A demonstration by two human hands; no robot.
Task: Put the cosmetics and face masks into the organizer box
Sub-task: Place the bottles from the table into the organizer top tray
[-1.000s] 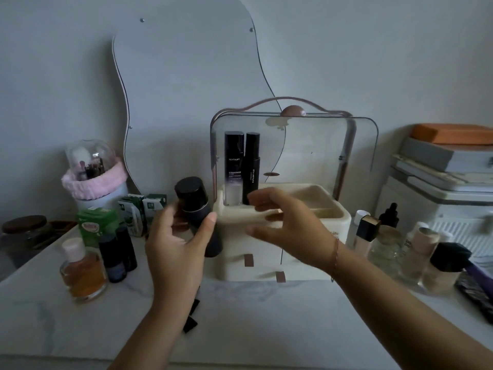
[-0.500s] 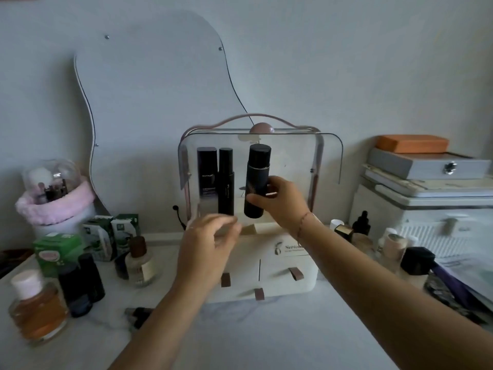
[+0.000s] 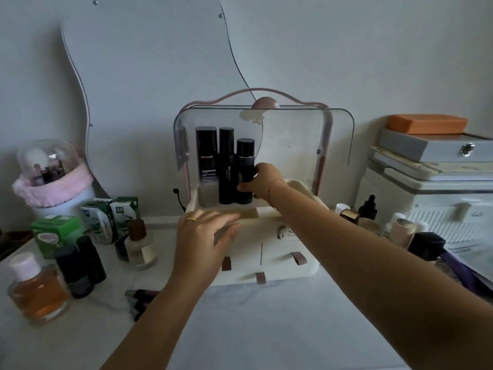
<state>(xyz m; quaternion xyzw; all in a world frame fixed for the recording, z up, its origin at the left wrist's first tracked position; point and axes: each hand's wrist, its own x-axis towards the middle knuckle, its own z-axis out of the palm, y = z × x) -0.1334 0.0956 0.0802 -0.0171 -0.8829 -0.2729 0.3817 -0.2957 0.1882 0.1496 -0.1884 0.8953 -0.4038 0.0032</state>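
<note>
A cream organizer box [image 3: 288, 263] with a clear raised lid stands at the middle of the table. Two tall black bottles [image 3: 216, 166] stand at the left of its upper tray. Right beside them stands a shorter black bottle [image 3: 245, 161], with my right hand [image 3: 262, 181] wrapped around its lower part inside the box. My left hand [image 3: 202, 244] hovers in front of the tray's front edge, fingers spread, holding nothing. More bottles wait on the table: an amber bottle [image 3: 37, 292], dark bottles [image 3: 80, 265] and green boxes [image 3: 57, 233] at the left.
A wavy mirror [image 3: 149, 76] leans on the wall behind. A pink-rimmed brush holder [image 3: 50, 180] stands far left. Small bottles [image 3: 400, 231] crowd the right, beside stacked white cases [image 3: 432, 172]. Lipsticks [image 3: 140, 300] lie on the table near my left forearm.
My right hand has lowered the black bottle from mid-air into the tray beside the two tall bottles. My left hand has stayed in front of the box, fingers apart.
</note>
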